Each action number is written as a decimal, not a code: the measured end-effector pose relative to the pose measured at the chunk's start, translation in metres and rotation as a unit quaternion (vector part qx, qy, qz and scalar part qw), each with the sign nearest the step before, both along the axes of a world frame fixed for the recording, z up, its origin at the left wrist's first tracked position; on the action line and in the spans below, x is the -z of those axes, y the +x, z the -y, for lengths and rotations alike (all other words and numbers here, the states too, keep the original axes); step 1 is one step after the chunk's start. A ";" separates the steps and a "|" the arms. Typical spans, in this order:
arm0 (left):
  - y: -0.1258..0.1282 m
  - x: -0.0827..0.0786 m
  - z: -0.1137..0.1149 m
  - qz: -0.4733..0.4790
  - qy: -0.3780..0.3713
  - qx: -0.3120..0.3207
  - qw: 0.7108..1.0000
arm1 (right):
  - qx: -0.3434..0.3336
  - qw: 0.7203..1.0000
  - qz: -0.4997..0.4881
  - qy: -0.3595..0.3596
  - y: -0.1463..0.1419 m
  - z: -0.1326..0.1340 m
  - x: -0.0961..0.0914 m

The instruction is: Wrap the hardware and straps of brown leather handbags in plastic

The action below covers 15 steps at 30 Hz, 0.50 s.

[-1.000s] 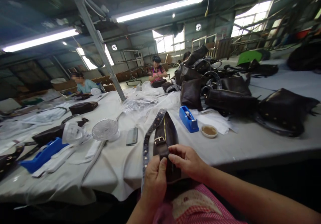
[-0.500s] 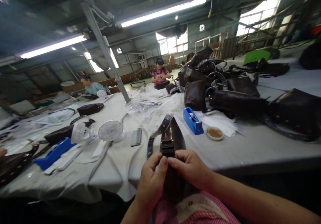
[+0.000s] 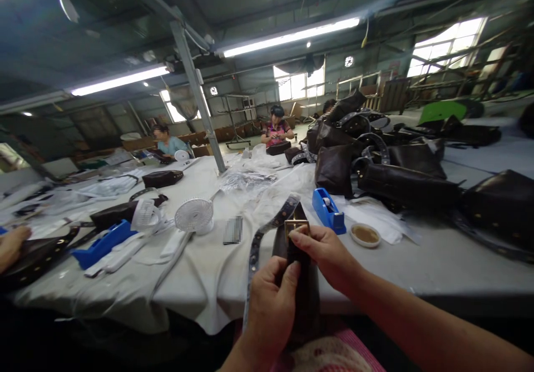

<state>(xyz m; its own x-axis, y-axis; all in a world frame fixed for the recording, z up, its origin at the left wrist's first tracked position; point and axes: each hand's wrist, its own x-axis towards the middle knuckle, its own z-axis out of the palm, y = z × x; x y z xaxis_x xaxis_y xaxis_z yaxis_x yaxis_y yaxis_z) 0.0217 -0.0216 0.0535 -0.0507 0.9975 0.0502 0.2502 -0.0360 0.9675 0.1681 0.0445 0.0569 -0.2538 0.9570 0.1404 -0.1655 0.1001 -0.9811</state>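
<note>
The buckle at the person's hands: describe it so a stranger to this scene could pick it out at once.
At the near edge of the pale-covered table, the left hand holds a dark bag. Just beyond, the right hand touches the buckle. Its gold-coloured rectangular frame sets it apart from the dark, round-studded strap curving beside the bag.

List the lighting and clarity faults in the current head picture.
Head view: the ceiling tubes and windows glare white; the area below the table is near black; the dark bag in the left hand shows little surface detail, though the buckle at the right hand catches light; the flat item is pixelated.
</note>
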 end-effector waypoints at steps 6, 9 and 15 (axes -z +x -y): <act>-0.008 -0.006 -0.002 0.133 -0.023 0.076 0.988 | 0.012 0.996 0.055 0.063 -0.004 -0.002 -0.028; -0.006 -0.013 -0.010 0.209 -0.045 0.117 0.970 | -0.006 0.996 0.071 0.061 -0.008 0.001 -0.036; -0.003 -0.006 -0.004 -0.031 0.014 0.087 0.996 | 0.057 0.995 0.032 0.073 -0.008 -0.015 -0.026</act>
<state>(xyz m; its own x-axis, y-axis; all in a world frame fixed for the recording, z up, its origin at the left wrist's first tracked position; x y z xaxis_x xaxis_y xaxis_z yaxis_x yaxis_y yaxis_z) 0.0185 -0.0173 0.0598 0.1267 0.9890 0.0759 0.2979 -0.1110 0.9481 0.1598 0.0599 0.0831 -0.1579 0.9504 0.2679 -0.0819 0.2577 -0.9627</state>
